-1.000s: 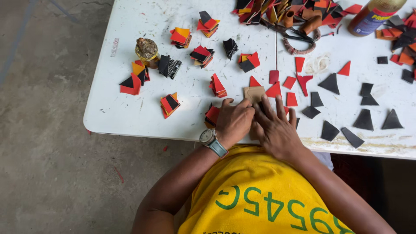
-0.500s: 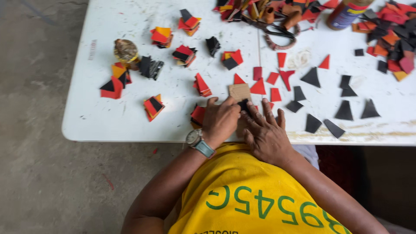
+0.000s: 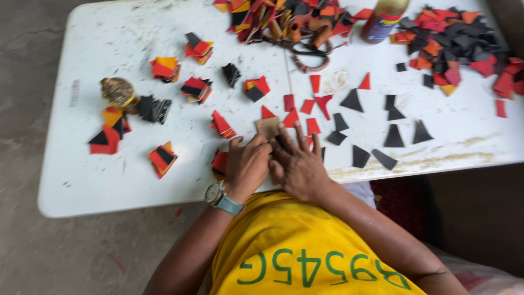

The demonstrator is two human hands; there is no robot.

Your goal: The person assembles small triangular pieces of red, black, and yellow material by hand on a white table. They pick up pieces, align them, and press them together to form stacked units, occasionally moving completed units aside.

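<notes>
My left hand, with a wristwatch on its wrist, rests at the table's near edge. Its fingers curl against a small tan square piece. My right hand lies beside it, touching it, fingers spread flat over black and red pieces, fingertips by the tan square. Red triangles and black triangles lie loose just beyond the hands.
On the white table lie small stacks of red, orange and black pieces, a round gold object, a bottle, scissors and a heap of scraps at the far right. Bare floor lies to the left.
The view has shifted, so the table sits further left in the frame. Both hands stay together at the tan square by the table's near edge.
</notes>
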